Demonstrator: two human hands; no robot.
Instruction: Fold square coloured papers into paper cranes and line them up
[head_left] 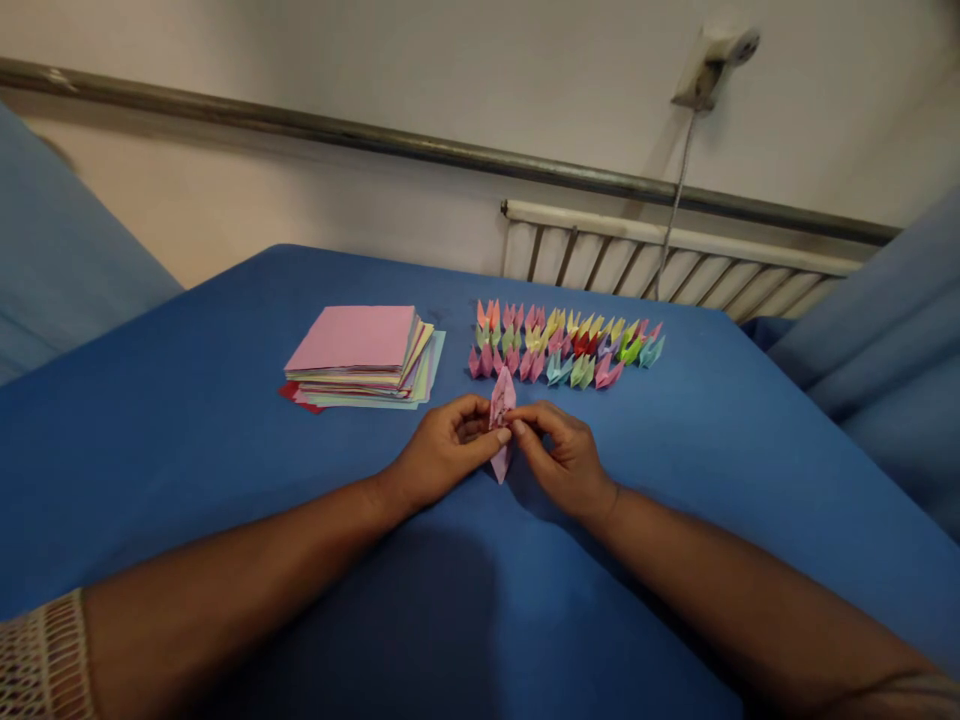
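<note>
Between my hands is a folded pink origami paper [502, 392], narrow and pointed at its upper and lower ends. My left hand [452, 440] grips its left side, thumb lying across the lower middle. From the right, my right hand [564, 455] pinches the paper's middle with thumb and forefinger. Just beyond stand rows of small folded paper figures [582, 371] with pointed tips, in pink, yellow, green, red, purple and blue. The inner folds of the held piece are too small to make out.
A stack of coloured paper sheets [351, 338], pink on top, lies left of the figures on the blue-covered table [360, 620]. Behind the table are a metal rail [420, 150], a white radiator [637, 236] and a wall socket with a cord [709, 75]. Blue curtains [900, 350] hang at both sides.
</note>
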